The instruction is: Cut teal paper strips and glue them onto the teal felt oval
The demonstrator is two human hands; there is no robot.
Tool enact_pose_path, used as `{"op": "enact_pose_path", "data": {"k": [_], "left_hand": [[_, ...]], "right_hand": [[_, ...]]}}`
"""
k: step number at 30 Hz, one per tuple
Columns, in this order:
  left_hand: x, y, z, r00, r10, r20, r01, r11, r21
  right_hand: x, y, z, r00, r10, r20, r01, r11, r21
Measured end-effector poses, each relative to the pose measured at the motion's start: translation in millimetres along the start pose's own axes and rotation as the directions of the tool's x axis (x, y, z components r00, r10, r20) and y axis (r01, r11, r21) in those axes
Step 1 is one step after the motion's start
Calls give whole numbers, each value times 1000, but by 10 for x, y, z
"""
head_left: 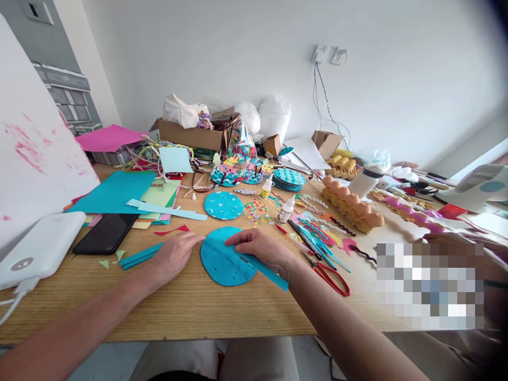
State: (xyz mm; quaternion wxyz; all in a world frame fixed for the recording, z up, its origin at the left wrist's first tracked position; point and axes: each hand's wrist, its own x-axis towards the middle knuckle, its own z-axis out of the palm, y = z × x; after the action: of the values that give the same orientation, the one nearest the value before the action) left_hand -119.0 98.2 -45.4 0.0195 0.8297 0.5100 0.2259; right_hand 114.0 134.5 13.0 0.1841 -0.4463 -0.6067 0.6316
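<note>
A blue round disc point(228, 267) lies near the table's front edge. Across it runs a blue paper strip point(273, 277), its right end sticking out past the disc under my right wrist. My right hand point(257, 246) pinches the strip over the disc with thumb and fingers. At the disc's left edge, my left hand point(178, 253) has its fingertips pressed together on the strip's side; what they hold, if anything, is hidden. More folded blue strips point(141, 256) lie left of that hand. Behind sits a second blue disc point(223, 205) dotted with pale scraps.
Glue bottles point(286, 210) and colourful confetti point(256, 211) stand and lie behind my right hand. Red scissors point(331, 278) are to the right, beside markers. A phone point(105, 234) and white power bank point(42, 248) lie left. Egg cartons point(351, 206) and another person's arm point(468, 248) are at right.
</note>
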Motion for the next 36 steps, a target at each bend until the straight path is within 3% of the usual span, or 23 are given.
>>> {"op": "enact_pose_path", "data": {"k": [24, 32, 36], "left_hand": [[70, 59, 30, 999, 38, 25, -38, 999, 8], [85, 81, 25, 999, 30, 38, -30, 1000, -4], [103, 86, 23, 999, 9, 41, -8, 1000, -17]], "right_hand": [[22, 18, -31, 1000, -23, 15, 25, 986, -162], [7, -14, -14, 995, -92, 50, 92, 996, -15], [16, -1, 6, 990, -131, 43, 135, 987, -87]]}}
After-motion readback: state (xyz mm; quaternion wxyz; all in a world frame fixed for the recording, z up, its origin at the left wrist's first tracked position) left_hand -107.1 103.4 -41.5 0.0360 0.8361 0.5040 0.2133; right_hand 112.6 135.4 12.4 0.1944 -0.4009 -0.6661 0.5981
